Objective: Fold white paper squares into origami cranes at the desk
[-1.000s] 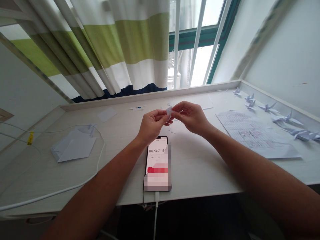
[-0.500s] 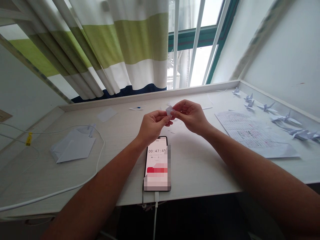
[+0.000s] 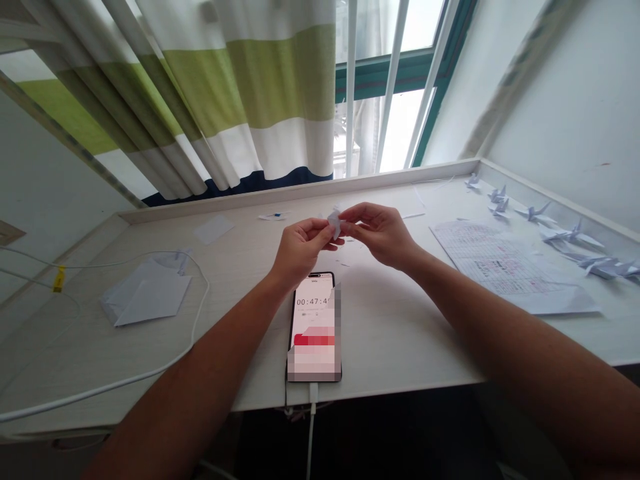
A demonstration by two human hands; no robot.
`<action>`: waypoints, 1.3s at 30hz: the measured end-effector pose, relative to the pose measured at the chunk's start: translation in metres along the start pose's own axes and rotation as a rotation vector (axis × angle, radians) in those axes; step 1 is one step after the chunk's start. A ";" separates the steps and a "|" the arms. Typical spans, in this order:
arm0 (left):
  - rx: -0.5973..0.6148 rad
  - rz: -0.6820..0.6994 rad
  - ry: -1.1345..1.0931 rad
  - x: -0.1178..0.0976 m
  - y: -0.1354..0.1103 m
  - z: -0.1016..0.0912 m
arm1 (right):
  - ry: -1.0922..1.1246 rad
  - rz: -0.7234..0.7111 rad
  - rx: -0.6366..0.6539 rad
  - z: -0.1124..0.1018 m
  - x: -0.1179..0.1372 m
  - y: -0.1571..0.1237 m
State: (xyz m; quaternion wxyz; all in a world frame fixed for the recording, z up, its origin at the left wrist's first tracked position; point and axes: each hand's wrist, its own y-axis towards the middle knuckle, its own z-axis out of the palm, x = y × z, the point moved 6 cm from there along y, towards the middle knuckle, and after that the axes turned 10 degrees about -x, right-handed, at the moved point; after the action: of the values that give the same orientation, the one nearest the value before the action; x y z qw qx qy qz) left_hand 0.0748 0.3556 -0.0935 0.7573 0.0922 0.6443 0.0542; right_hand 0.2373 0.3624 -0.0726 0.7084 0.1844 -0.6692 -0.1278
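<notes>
A small folded piece of white paper (image 3: 335,220) is held above the desk between my two hands. My left hand (image 3: 303,250) pinches its left side between thumb and fingers. From the right, my right hand (image 3: 377,230) grips its other edge with thumb and forefinger. The exact folds are too small to make out. Just below my hands a phone (image 3: 314,327) lies face up, showing a running timer, with a white cable plugged into its lower end.
Several folded paper cranes (image 3: 570,235) line the desk's right side, beside a written sheet (image 3: 500,267). Loose white paper (image 3: 153,293) lies at left under a looping white cable (image 3: 200,313). A small paper square (image 3: 214,229) and scraps lie farther back. A raised rim (image 3: 300,191) borders the desk.
The folded paper has turned slightly between my fingers and shifted a little left. Both hands have moved only slightly and keep their pinch. The phone's timer has advanced.
</notes>
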 end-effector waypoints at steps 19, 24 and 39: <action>0.029 0.010 0.046 -0.005 -0.006 0.008 | -0.018 -0.006 -0.117 -0.003 -0.002 0.001; 0.015 0.011 0.067 -0.004 -0.006 0.008 | -0.009 -0.007 -0.116 -0.002 -0.003 0.000; 0.011 -0.095 -0.058 -0.002 -0.005 0.008 | 0.077 0.082 -0.023 0.002 -0.005 -0.001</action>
State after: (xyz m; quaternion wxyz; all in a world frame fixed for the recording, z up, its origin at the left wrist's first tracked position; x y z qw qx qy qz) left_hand 0.0818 0.3495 -0.0919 0.7768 0.0675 0.6260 0.0119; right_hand 0.2352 0.3638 -0.0779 0.7404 0.1537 -0.6468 -0.0990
